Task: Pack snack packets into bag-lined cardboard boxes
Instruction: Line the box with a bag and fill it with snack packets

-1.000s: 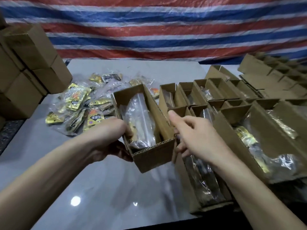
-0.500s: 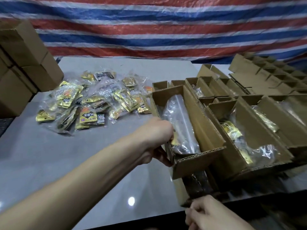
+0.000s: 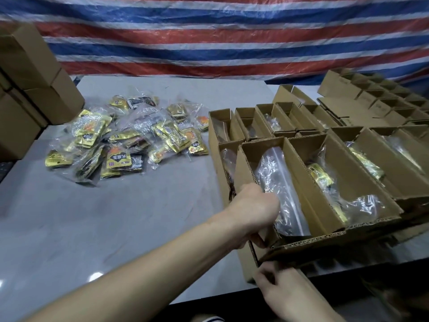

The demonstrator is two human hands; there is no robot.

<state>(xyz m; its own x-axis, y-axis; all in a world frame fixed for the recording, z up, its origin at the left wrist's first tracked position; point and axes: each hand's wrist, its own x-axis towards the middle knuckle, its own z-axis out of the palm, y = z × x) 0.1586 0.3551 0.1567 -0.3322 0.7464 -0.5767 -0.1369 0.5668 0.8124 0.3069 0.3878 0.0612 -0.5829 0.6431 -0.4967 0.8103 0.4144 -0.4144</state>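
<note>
Holding a bag-lined cardboard box (image 3: 243,166) near snack packets (image 3: 130,145).
Gripping its left wall with left hand (image 3: 253,212); right hand (image 3: 287,296) at front edge, hold unclear.

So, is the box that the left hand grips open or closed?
Open. The cardboard box is uncovered on top, and the clear bag inside shows.

Gold-and-black snack packets (image 3: 120,145), brown boxes (image 3: 301,182), red-white-blue striped tarp (image 3: 209,36).
</note>
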